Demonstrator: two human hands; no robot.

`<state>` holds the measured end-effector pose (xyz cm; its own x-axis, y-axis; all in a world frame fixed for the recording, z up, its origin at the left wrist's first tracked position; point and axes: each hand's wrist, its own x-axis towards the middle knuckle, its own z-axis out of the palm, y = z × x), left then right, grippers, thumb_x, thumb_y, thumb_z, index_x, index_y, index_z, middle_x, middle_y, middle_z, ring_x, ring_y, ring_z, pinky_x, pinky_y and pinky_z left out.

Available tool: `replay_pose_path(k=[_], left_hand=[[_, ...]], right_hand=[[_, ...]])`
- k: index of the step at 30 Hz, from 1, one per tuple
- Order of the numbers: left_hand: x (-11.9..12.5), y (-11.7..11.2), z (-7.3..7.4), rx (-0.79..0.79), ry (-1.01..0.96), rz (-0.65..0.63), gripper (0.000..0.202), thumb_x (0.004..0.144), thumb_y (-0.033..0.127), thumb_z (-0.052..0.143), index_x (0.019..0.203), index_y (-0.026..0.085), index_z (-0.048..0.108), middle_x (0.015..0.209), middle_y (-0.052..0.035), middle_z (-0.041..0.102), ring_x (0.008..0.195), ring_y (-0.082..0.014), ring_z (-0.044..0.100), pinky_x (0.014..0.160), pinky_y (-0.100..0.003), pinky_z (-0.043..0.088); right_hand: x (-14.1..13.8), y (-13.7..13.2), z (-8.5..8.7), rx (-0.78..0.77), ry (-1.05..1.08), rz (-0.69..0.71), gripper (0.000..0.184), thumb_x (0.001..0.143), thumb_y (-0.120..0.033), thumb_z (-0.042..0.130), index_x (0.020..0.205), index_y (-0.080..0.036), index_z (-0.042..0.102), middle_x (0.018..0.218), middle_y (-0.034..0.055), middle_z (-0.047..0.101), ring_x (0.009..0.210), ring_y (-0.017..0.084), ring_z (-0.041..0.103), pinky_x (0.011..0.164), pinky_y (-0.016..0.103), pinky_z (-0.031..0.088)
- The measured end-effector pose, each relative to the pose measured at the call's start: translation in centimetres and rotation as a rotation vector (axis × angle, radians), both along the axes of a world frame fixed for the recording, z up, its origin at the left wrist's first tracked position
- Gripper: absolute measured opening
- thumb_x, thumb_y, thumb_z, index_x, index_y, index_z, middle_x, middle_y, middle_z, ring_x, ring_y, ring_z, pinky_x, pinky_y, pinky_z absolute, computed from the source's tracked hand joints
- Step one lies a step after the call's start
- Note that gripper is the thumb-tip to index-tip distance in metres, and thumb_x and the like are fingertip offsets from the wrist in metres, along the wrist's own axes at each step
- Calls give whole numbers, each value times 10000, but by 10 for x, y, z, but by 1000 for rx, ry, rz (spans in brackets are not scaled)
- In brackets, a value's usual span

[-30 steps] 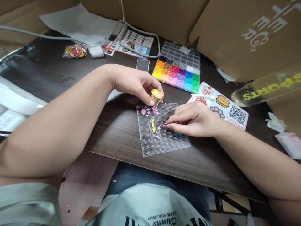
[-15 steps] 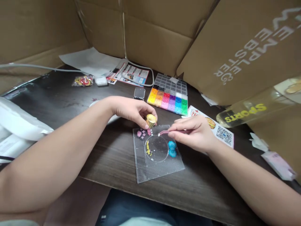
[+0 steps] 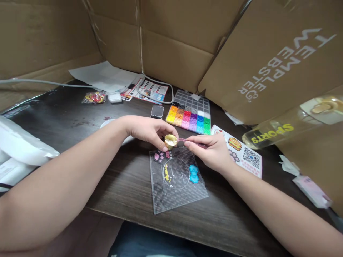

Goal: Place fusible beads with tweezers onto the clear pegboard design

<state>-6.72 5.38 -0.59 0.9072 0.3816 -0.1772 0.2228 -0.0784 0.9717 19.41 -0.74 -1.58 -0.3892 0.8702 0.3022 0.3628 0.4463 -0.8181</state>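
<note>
My left hand (image 3: 153, 132) is closed around a small gold cup (image 3: 170, 142), its opening tilted toward me with pale contents inside. My right hand (image 3: 207, 150) pinches pink tweezers (image 3: 194, 143), whose tips reach the cup's rim. Whether the tips hold a bead cannot be made out. Below both hands lies a clear pegboard (image 3: 178, 200) with a circle marked on it. Yellow beads (image 3: 166, 173) and a few white ones sit inside the circle. A blue bead shape (image 3: 193, 174) is at its right, and a pink paw shape (image 3: 159, 156) at its upper left.
Behind the hands lies a compartment tray (image 3: 191, 98) of coloured beads. A pattern sheet (image 3: 252, 160) and a clear bottle (image 3: 268, 134) are at the right. A small black container (image 3: 157, 111), bagged bands (image 3: 94, 97) and a grey cable (image 3: 48, 82) lie farther back. Cardboard walls (image 3: 171, 46) enclose the table.
My right hand has brought the tweezers from above the pegboard up to the gold cup, and the white bead at their tips no longer shows. The cup now opens more toward me.
</note>
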Motion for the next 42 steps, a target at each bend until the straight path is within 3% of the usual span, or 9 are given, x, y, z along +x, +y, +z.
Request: replay_pose_path(k=[6,14,20,27,30,34,42], left_hand=[[-1,1,-1,-51,-21,-18,296,848,167,835,1108,225,706,1010,0,768,881,-153,722,843,-254,567],[-1,2,-4,-93,-23,-31,321,864,170,834,1157,216,713,1039,-11,770,885,-160,728,833,-267,581],[-2,2,-5,-157,-49,-44,318,875,143,818,1165,210,707,1027,-11,777,891,-155,736,825,-258,594],[-4,3,-1,-17,10,4,323,843,190,846,1147,219,742,1080,-10,763,1019,-176,712,916,-265,563],[-4,3,1,19,18,32,338,827,172,838,1151,218,752,1134,-18,780,1048,-185,722,938,-267,550],[-4,5,0,53,63,39,351,823,237,851,1162,227,761,1196,-18,791,1124,-226,735,958,-285,548],[-4,5,2,93,153,60,410,812,330,855,1200,232,764,1191,-3,788,1161,-251,727,958,-290,544]], right_hand=[[3,-4,-2,189,-82,-16,178,923,-293,775,935,-169,902,701,54,777,512,116,577,457,238,427],[2,-1,-9,631,-127,38,98,925,-156,752,880,-166,839,626,15,724,505,107,576,523,258,472],[5,1,-9,747,-102,124,74,914,-101,772,952,-157,800,625,0,701,510,106,564,518,259,459],[9,-4,-5,724,-96,160,89,900,-94,795,973,-146,800,636,12,701,533,123,593,533,282,472],[13,-12,-2,584,-116,268,84,909,-110,791,952,-180,808,622,-13,686,521,105,579,521,262,453],[20,-21,0,344,-124,486,78,941,-109,772,967,-145,835,637,11,704,525,95,580,526,255,450],[24,-22,-5,259,-186,537,93,957,-137,771,977,-101,855,677,47,747,560,112,638,549,274,466]])
